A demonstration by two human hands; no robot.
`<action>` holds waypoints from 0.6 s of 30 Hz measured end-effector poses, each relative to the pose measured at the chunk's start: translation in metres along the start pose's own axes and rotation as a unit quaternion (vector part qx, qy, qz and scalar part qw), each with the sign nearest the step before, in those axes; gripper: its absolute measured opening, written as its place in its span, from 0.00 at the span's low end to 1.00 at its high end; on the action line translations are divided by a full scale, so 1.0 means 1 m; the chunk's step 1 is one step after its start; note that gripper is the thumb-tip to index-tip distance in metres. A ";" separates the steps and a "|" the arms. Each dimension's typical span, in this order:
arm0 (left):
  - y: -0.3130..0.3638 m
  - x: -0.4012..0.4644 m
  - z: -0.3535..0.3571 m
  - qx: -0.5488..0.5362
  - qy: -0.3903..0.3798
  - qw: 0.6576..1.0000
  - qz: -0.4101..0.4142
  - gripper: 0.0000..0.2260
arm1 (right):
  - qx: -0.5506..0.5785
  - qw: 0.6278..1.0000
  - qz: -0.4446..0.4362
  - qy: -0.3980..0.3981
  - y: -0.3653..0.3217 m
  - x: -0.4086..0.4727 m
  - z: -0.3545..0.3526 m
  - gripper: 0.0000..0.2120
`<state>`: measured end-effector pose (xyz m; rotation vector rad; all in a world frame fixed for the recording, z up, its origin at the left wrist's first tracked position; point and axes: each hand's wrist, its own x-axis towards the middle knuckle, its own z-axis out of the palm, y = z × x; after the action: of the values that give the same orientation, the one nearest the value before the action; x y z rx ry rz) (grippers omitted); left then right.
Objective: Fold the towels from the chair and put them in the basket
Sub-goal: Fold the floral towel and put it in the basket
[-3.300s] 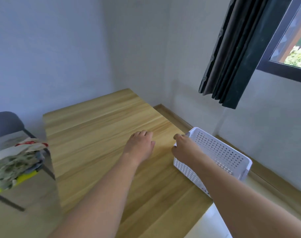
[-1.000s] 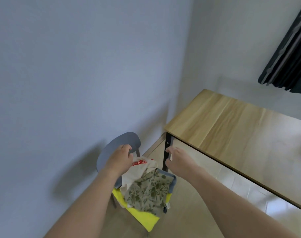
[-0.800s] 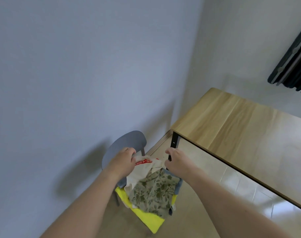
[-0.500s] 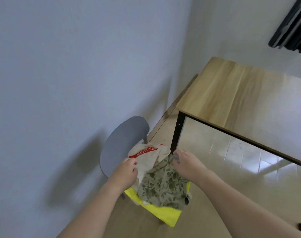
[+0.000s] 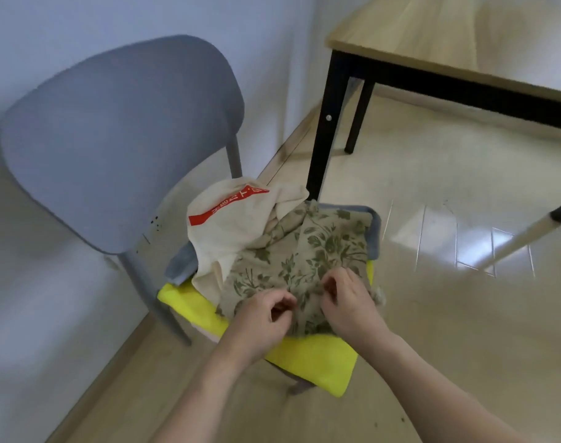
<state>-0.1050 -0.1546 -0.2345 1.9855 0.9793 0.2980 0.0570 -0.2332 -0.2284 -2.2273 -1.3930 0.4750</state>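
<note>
Closer now than half a second ago: grey chair (image 5: 119,139), floral towel (image 5: 308,251) topmost on its seat, soft, light; I take its near edge. Left hand (image 5: 263,318), right hand (image 5: 346,302) pinching there.

Both hands (image 5: 304,311) now on floral towel (image 5: 308,254)

A pale blue-grey wall (image 5: 81,20) meets a glossy beige tiled floor (image 5: 432,314) along a wooden skirting board (image 5: 282,155). A wood-topped table (image 5: 464,36) on black legs stands at upper right, with window light reflected on the tiles beneath it.
</note>
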 end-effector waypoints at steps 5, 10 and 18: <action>-0.038 -0.001 0.017 0.104 -0.008 0.984 0.141 0.18 | 0.038 0.982 -0.103 0.154 0.034 -0.012 0.042 0.04; -0.045 -0.010 0.023 0.089 0.041 0.980 0.174 0.15 | 0.081 0.974 -0.102 0.184 0.049 -0.032 0.061 0.07; -0.039 -0.014 0.033 0.131 0.141 0.954 0.231 0.06 | -0.018 0.988 -0.069 0.136 0.036 -0.056 0.062 0.29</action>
<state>-0.1170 -0.1728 -0.2824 2.4582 0.7383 0.7602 0.0281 -0.2846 -0.2976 -2.1118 -1.4045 0.0939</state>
